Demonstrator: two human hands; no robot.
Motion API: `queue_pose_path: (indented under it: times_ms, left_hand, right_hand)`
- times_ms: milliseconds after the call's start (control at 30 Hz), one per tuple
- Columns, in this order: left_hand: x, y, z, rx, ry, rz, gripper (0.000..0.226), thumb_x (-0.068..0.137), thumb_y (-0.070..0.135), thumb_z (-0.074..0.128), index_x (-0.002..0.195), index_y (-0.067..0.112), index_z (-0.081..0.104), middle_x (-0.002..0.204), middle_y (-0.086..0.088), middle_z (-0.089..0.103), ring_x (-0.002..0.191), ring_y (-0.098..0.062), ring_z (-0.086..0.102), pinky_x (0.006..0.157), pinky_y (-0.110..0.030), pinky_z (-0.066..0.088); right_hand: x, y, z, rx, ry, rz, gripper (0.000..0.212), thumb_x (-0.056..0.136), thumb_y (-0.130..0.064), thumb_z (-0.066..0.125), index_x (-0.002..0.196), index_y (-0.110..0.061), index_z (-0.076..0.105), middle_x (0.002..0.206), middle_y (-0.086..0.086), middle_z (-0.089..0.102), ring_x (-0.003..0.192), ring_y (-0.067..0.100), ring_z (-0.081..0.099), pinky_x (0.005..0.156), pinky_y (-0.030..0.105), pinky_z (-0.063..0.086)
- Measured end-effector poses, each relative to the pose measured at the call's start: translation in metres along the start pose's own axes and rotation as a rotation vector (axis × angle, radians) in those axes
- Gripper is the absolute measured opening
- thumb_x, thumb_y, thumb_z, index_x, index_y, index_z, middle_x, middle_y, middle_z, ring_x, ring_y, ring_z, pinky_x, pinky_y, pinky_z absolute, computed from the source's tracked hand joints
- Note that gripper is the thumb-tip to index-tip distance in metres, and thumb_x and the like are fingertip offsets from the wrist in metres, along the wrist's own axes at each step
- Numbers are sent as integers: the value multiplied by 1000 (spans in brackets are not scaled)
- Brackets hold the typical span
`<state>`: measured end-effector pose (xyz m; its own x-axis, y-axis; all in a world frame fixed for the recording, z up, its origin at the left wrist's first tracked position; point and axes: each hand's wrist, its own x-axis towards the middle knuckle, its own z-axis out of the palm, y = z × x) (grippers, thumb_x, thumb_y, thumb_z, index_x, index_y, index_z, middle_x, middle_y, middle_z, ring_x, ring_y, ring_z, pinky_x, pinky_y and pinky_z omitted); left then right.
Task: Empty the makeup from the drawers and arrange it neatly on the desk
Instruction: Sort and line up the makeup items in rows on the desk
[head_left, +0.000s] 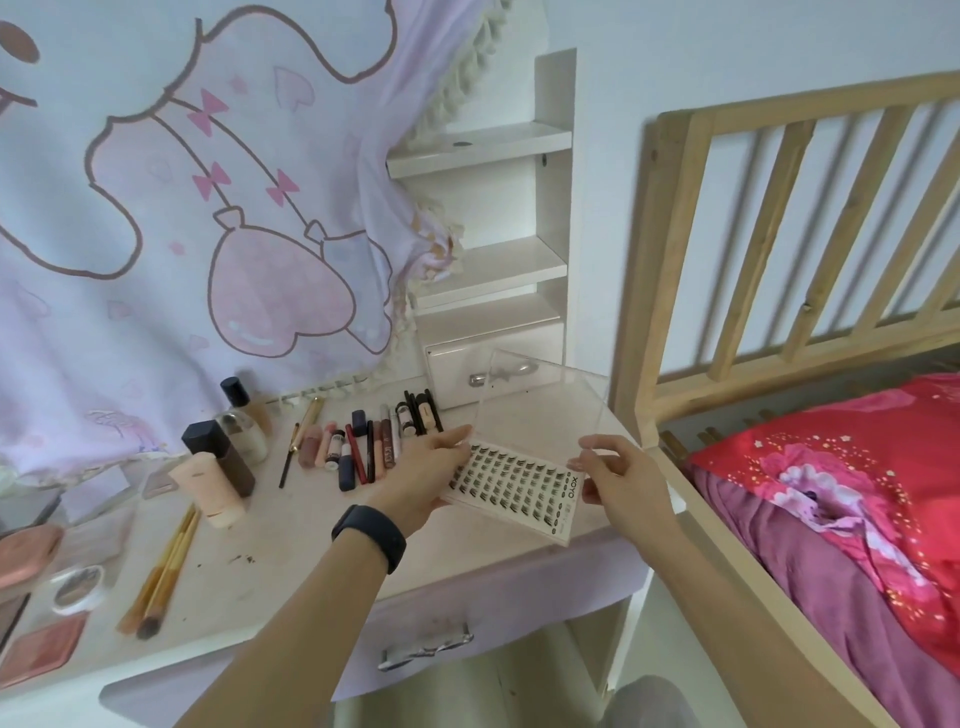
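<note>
I see brushes (158, 574) and lipsticks (358, 449) on the desk (275, 540). My left hand (426, 480) grips the lash box (514, 488) just above the desk. It is white, with rows of black lashes and its clear lid (545, 395) up. My right hand (621, 486) pinches its right edge.

Both forearms reach up from 6 o'clock: the left hand (423, 470), a black band (370, 535) on its wrist, grips the lash case (519, 486) at its 9 o'clock edge, while the right hand (621, 480) pinches the clear lid (545, 395) at 3 o'clock.
</note>
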<state>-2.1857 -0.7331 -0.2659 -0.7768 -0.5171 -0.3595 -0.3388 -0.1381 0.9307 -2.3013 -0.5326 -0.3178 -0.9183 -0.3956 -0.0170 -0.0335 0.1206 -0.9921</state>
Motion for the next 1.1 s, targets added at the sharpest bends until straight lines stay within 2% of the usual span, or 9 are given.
queue_pose_path:
  times_ms: [133,333,533,667,767,833,900,1033,1100]
  left_hand:
    - [18,-5,22,172,21,42,42,102,21,53,144,20,51,120,-1,69,105,-20,68,96,-38,55]
    - [55,-14,48,296,25,28,53,97,5,53,148,15,45,115,-2,71,103,-19,69,96,-39,56]
    - [95,-17,61,358,150,11,56,90,4,53,145,13,50,123,-4,67,112,-22,64,101,-42,53]
    - [98,-13,68,398,237,43,33,91,1,52,109,24,67,109,-2,68,109,-26,65,100,-42,52]
    - [106,-17,71,427,261,64,32,91,1,54,83,33,57,98,1,66,107,-27,64,100,-43,51]
    - [110,-19,69,389,252,76,33,92,6,58,121,21,64,113,-3,66,112,-25,62,105,-42,48]
    - [112,-20,67,380,260,99,58,94,13,61,149,14,42,123,-2,62,116,-21,59,108,-38,45]
    - [92,-26,64,509,252,244,75,90,43,67,153,25,31,136,1,56,126,-20,49,107,-41,42]
    - [83,-33,63,717,200,277,92,82,61,67,156,30,22,147,4,47,142,-22,31,117,-45,28]
  right_hand:
    - [25,9,-14,-176,89,-34,14,99,-21,59,107,-26,69,84,-12,76,74,14,73,79,37,60]
    - [77,18,-29,-377,91,-75,18,97,-25,63,112,-20,72,102,-5,74,102,12,66,87,22,40]
    - [136,14,-22,-462,54,-189,20,99,-21,62,113,-17,75,105,-3,74,93,10,62,78,17,36]
    - [160,13,-17,-493,3,-167,24,98,-26,62,119,-20,74,110,-4,74,99,9,61,87,20,38]
    - [170,16,-14,-491,3,-131,26,97,-30,63,119,-24,74,113,-6,74,108,14,65,90,23,42]
    - [172,18,-12,-491,16,-94,28,96,-34,62,121,-26,73,116,-8,73,111,14,64,90,24,43]
    - [171,16,-11,-499,26,-59,33,96,-37,62,127,-27,69,121,-8,72,112,14,63,89,24,42]
    - [153,14,-14,-413,60,-42,48,96,-34,63,141,-18,58,129,-2,68,110,13,62,93,22,39]
    - [134,16,-22,-331,27,-44,57,93,-34,68,145,-16,52,135,0,64,113,13,60,95,22,38]
